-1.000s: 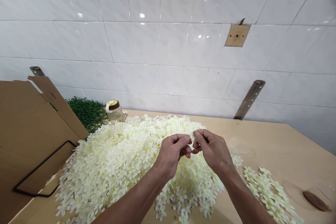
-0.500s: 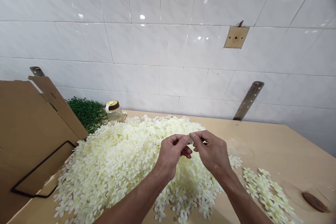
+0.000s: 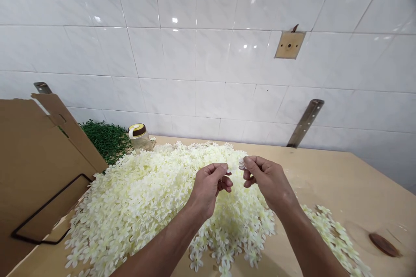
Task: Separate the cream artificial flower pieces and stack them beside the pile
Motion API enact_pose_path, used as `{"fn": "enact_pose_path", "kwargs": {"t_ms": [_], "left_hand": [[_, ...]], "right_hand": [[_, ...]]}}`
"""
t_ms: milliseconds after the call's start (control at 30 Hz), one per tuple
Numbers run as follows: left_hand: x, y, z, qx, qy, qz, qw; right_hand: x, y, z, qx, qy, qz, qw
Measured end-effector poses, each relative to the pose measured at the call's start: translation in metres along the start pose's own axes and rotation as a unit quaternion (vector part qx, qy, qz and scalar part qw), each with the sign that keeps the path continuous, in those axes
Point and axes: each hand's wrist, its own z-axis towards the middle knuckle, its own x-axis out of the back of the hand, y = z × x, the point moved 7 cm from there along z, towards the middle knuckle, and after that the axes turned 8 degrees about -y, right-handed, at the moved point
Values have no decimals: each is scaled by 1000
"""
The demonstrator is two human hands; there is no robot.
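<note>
Flowers (image 3: 146, 194) lie heaped on the desk (image 3: 338, 177); the right hand (image 3: 268, 179) clamps white petals (image 3: 241, 163), the left hand (image 3: 208, 186) has its grip together, contents unclear.

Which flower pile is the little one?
The narrow pile at the picture's lower right. The other, the big heap, is much wider and spreads behind the left hand.

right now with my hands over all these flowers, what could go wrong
The small white piece pinched in your right hand could slip and be hard to find among the similar pale flowers in the big pile. Your left forearm crosses that pile, so lowering it might drag some flowers away. The bottle stands by the pile's back edge and could get bumped if the flowers are pushed back.
</note>
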Motion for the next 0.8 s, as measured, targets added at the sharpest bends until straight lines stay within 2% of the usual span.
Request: {"fn": "enact_pose_path", "kwargs": {"t_ms": [233, 433, 533, 633, 700, 800], "left_hand": [[13, 20, 4, -30, 9, 13, 999], [18, 26, 4, -33, 5, 19, 999], [17, 24, 3, -27, 5, 24, 999], [14, 23, 3, -20, 7, 27, 999], [13, 22, 2, -18, 8, 33, 999], [12, 20, 2, -18, 10, 56, 998]], "right_hand": [[2, -10, -4, -10, -43, 135, 990], [4, -13, -7, -2, -49, 170, 984], [5, -12, -7, 6, -30, 126, 992], [10, -13, -7, 31, 19, 13, 999], [12, -15, -8, 42, 48, -79, 995], [8, -20, -9, 80, 48, -175, 980]]}}
